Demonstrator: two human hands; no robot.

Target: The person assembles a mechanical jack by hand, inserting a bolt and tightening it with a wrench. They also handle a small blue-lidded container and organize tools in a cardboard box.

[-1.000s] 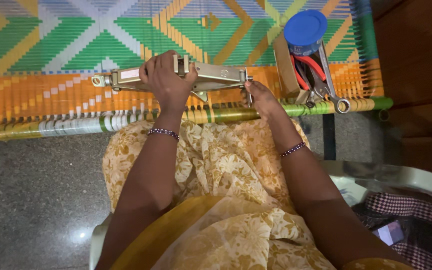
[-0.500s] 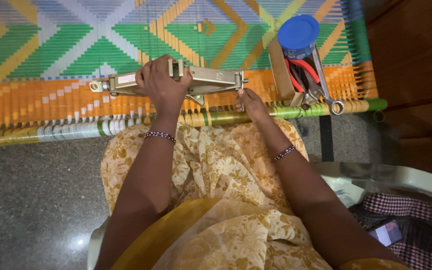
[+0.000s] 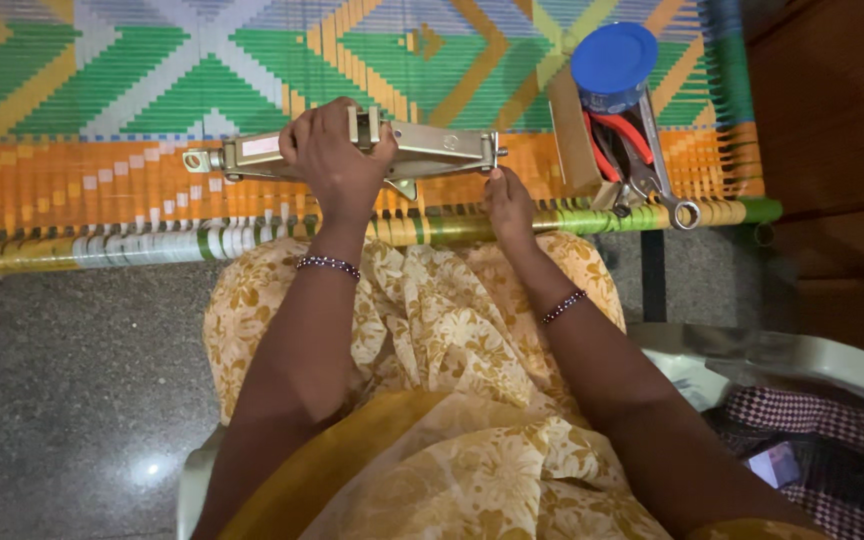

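left hand (image 3: 335,150) clenched, right hand (image 3: 508,200) flat

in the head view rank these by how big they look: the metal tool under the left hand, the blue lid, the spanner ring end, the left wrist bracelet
1. metal tool, the long bar under the left hand
2. blue lid
3. left wrist bracelet
4. spanner ring end

The bracelet and the ring end are both small; the bracelet lies nearer the camera, so their order is unsure.

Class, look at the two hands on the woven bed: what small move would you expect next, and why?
Probably a press down on the metal tool. The left hand grips its middle as it lies across the orange weave, while the right hand fingers the strands by the frame bar, seemingly steadying them.
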